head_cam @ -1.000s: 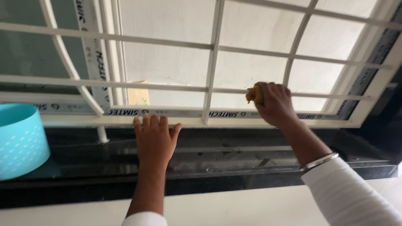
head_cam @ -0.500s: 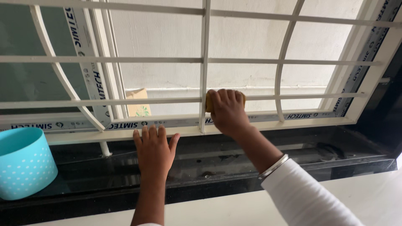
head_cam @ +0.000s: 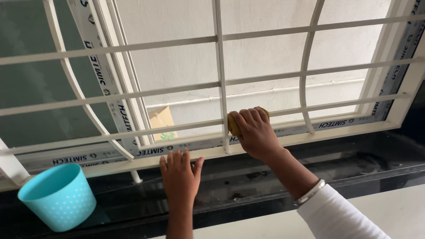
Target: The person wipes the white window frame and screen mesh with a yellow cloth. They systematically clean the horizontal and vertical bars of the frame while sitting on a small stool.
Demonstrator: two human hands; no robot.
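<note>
Right hand clamps a yellow sponge onto my white metal window grille's lowest bar, at two o'clock from the left hand. That one's spread flat on the black stone sill; upper bars look untouched, I'd judge.

Bucket on sill, left, below grille.
</note>
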